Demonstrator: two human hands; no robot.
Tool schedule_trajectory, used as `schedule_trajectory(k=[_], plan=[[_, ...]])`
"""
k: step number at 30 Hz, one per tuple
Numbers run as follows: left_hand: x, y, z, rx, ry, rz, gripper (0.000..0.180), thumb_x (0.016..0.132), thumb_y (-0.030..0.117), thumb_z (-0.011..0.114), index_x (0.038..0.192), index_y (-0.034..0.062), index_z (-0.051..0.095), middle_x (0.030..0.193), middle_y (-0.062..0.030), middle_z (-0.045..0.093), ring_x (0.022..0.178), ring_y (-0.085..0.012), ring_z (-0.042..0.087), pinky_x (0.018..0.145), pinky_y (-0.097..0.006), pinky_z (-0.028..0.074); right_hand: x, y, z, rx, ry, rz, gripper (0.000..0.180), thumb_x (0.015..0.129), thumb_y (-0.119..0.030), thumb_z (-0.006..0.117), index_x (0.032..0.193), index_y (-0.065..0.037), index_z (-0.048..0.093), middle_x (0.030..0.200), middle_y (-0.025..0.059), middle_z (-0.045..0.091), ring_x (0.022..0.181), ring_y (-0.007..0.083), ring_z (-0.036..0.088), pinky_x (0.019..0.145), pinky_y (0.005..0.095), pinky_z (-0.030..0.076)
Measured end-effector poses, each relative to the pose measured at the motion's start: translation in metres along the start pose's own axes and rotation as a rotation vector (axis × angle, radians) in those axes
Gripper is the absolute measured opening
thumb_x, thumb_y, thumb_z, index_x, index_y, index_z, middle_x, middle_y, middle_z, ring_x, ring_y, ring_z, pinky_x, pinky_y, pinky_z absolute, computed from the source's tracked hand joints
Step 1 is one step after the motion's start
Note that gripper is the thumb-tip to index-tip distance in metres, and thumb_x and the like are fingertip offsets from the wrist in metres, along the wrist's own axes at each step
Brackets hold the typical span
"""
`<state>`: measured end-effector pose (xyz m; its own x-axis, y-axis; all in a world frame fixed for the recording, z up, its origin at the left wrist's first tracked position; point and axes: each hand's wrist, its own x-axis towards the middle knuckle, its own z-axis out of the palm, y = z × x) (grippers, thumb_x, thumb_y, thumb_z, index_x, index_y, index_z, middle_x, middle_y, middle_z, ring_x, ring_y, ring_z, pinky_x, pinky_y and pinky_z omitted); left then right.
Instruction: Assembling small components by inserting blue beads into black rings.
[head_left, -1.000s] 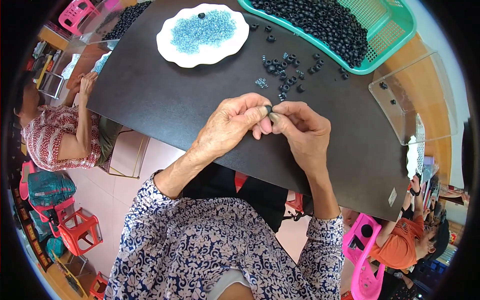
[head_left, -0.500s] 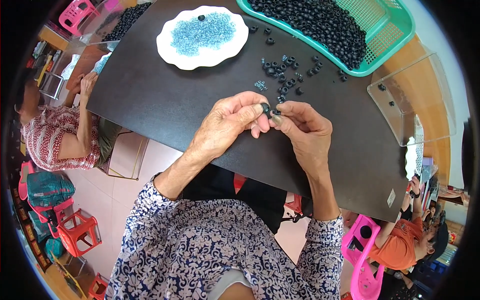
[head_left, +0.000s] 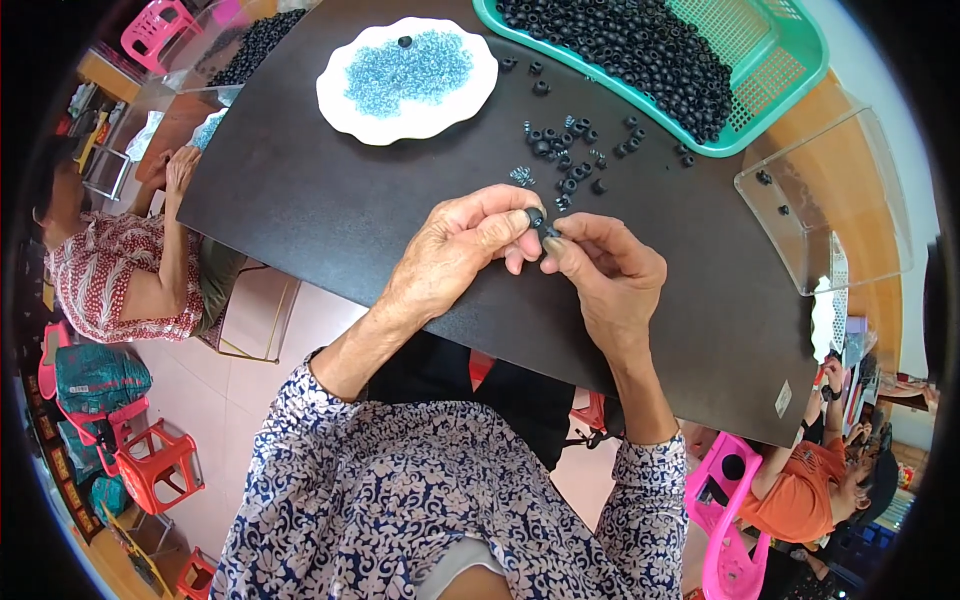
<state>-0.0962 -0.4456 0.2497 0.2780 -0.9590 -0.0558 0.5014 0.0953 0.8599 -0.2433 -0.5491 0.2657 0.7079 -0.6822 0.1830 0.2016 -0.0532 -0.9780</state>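
Note:
Over the dark table, my left hand (head_left: 440, 250) pinches a small round black plastic part (head_left: 535, 216) between thumb and index finger. Close against it, my right hand (head_left: 610, 265) is closed in a pinch on a tiny bluish-grey piece (head_left: 550, 231), too small to name. Just beyond my fingers lie several loose black parts (head_left: 545, 148) and small metal springs (head_left: 521, 176). A white scalloped plate (head_left: 335, 112) at the far left bears a heap of springs (head_left: 410, 75) with one black part on top.
A green plastic basket (head_left: 812, 70) full of black parts (head_left: 640, 60) stands at the far right. Beside it is a clear plastic box (head_left: 850, 200). One person (head_left: 130, 270) sits at the left, another in orange (head_left: 800, 490) at the right. Table edge (head_left: 520, 365) runs before me.
The fingers of my right hand have shifted slightly at the tips, and the hand sits a little lower. My left hand keeps its grip on the black part.

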Motion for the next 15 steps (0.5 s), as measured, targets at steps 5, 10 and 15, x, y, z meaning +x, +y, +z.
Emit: schedule_trajectory(k=[5,10,15], plan=[[-0.0003,0.0000,0.0014,0.047,0.041,0.011,0.029,0.098,0.016,0.052,0.118,-0.0038,0.058,0.088,-0.0083,0.063,0.077,-0.0146,0.058,0.073,-0.026,0.048,0.0018,0.0012,-0.0021,0.017,0.028,0.032,0.014,0.083,0.003,0.071,0.097,0.003,0.068,0.086,0.0037,0.068,0.076,0.0077,0.062,0.068,0.0196,0.051],[-0.0002,0.0004,0.0022,0.046,0.040,0.023,0.028,0.098,0.015,0.052,0.118,-0.0042,0.058,0.089,-0.0086,0.063,0.077,-0.0143,0.058,0.073,-0.026,0.049,0.0019,-0.0006,-0.0001,0.035,0.018,0.068,0.017,0.083,0.001,0.072,0.099,0.003,0.067,0.091,0.0044,0.067,0.074,0.0086,0.059,0.068,0.0200,0.049],[-0.0004,-0.0002,0.0026,0.076,0.024,0.041,0.028,0.098,0.016,0.053,0.118,-0.0025,0.059,0.089,-0.0080,0.063,0.077,-0.0130,0.058,0.073,-0.025,0.049,0.0020,0.0005,0.0010,0.055,0.030,0.083,0.017,0.083,0.000,0.072,0.098,0.003,0.067,0.090,0.0038,0.067,0.073,0.0081,0.059,0.067,0.0199,0.048]])
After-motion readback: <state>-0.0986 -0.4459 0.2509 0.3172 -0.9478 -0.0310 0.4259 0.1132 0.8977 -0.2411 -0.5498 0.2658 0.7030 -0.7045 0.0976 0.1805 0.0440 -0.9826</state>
